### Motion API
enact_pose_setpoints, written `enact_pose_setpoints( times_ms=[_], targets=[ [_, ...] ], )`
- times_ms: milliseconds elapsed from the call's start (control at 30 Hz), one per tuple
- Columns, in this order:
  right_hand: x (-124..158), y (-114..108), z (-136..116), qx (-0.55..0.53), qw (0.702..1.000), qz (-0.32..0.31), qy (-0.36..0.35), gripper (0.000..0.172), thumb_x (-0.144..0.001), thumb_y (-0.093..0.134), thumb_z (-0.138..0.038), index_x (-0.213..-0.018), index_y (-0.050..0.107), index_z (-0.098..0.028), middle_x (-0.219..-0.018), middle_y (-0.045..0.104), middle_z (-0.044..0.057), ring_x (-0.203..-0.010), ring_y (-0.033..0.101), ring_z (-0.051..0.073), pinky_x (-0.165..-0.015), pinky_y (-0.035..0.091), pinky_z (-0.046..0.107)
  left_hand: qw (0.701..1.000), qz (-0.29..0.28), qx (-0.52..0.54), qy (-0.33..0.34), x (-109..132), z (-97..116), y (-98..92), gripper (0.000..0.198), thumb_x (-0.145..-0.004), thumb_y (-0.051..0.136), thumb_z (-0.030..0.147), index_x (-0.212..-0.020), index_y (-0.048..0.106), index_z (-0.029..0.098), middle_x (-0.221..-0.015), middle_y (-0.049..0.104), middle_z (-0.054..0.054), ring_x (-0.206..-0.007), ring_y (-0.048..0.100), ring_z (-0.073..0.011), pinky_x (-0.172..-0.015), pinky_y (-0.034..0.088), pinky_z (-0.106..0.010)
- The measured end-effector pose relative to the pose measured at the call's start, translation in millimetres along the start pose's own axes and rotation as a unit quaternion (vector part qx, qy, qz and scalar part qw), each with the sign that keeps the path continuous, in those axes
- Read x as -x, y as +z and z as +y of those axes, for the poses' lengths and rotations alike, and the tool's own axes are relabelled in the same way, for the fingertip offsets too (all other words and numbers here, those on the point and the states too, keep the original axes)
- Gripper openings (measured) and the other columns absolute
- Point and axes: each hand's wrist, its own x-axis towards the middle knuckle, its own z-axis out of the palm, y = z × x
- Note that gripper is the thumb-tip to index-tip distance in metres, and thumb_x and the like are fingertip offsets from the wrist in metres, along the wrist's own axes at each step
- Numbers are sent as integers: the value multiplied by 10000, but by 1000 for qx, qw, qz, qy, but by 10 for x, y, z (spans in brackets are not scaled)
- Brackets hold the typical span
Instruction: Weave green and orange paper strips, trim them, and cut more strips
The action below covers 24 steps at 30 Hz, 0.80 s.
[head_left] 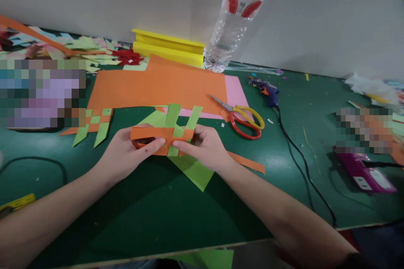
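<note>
Between my two hands is a small weave of orange and green paper strips (170, 133), held just above the green table. My left hand (134, 145) grips its orange strip ends at the left, thumb in front. From the right, my right hand (205, 145) pinches the weave, its thumb pressed on the front beside the green strip. Two green strip ends stick up from the top. Beneath the hands lies a sheet of green paper (200, 174), partly covered. A finished-looking woven paper fish (94, 119) in the same colours rests to the left.
Scissors (244, 119) with red and yellow handles lie right of the hands, near large orange paper (164, 86). A glue gun (267, 90) trails its black cord. A clear plastic bottle (236, 29) stands behind. Magenta power strip (366, 172) sits at right; paper scraps (85, 44) pile back left.
</note>
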Motion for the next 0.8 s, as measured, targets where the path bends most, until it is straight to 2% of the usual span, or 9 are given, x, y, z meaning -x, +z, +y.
enact_pose_setpoints(
  times_ms=[100, 233, 367, 500, 600, 700, 800],
  targets=[
    [-14, -12, -13, -3, 1000, 25, 17, 244, -686, 816, -330, -894, 739, -228, -896, 774, 17, -853, 725, 184, -797, 596, 350, 1000, 1, 4, -5, -13, 10, 6, 195, -709, 758, 404, -813, 752, 238, -784, 764, -41, -698, 715, -232, -607, 590, -284],
    [-37, -24, -27, -33, 997, 65, 13, 268, -650, 840, -341, -871, 738, -230, -932, 779, 23, -854, 731, 186, -788, 603, 346, 999, 39, 4, -18, -37, 46, 5, 237, -606, 821, 379, -773, 735, 232, -777, 762, -31, -639, 712, -217, -580, 590, -275],
    [-46, -25, -26, -51, 996, 70, 17, 277, -615, 862, -312, -850, 740, -229, -891, 782, 11, -819, 735, 174, -760, 612, 324, 999, 38, 16, -29, -49, 43, -4, 262, -584, 836, 397, -767, 744, 233, -771, 761, -35, -652, 715, -223, -601, 597, -292],
    [-39, -17, -31, -55, 996, 64, 21, 258, -619, 857, -311, -830, 734, -228, -875, 780, 10, -822, 733, 175, -759, 612, 326, 999, 27, -7, -32, -47, 51, -7, 268, -564, 840, 417, -727, 737, 231, -665, 728, -25, -560, 678, -209, -495, 554, -271],
    [-40, -9, -29, -53, 996, 67, 23, 292, -632, 850, -337, -860, 707, -223, -902, 769, 21, -851, 725, 186, -799, 599, 353, 1000, 12, -9, -11, -48, 68, 2, 216, -601, 811, 410, -629, 699, 227, -608, 695, -14, -530, 649, -193, -472, 525, -256],
    [-53, -4, -16, -61, 993, 98, -5, 364, -657, 831, -363, -943, 651, -227, -985, 731, 32, -907, 687, 177, -823, 577, 344, 1000, 3, 10, -11, -57, 46, 4, 212, -679, 765, 399, -595, 682, 223, -585, 689, -14, -542, 640, -182, -513, 530, -257],
    [-72, -10, 3, -70, 989, 125, -46, 348, -735, 761, -389, -1001, 605, -228, -1048, 652, 40, -945, 622, 160, -808, 552, 317, 997, 51, 62, -23, -74, -15, -5, 178, -724, 750, 353, -652, 681, 206, -513, 652, 0, -452, 562, -129, -451, 462, -217]
  ],
)
